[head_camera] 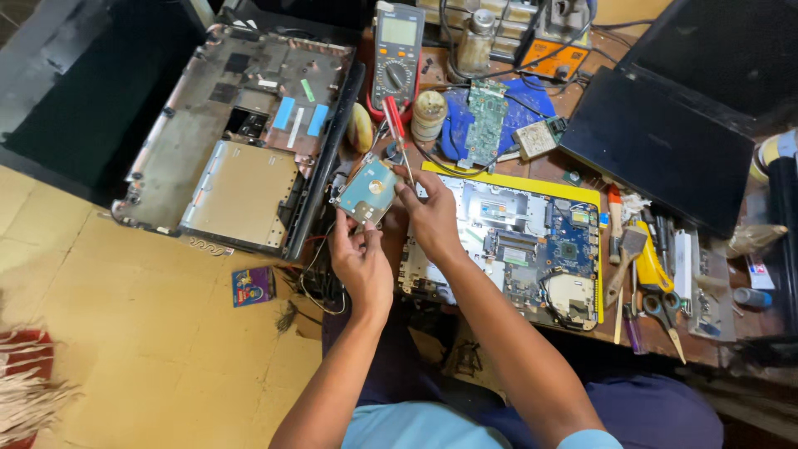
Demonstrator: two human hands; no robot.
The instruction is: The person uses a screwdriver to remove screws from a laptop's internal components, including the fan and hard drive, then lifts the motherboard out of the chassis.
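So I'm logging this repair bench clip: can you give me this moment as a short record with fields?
setting: cluttered workbench seen from above
left hand: holds the hard drive from below
right hand: grips a red-handled screwdriver at the drive's edge
under the hands: exposed laptop motherboard
left of them: opened laptop base
behind: multimeter
right side: closed black laptop, scissors

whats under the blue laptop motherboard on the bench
A yellow mat shows along the far and right edges of the blue laptop motherboard. The rest beneath is covered, partly also by the right hand.
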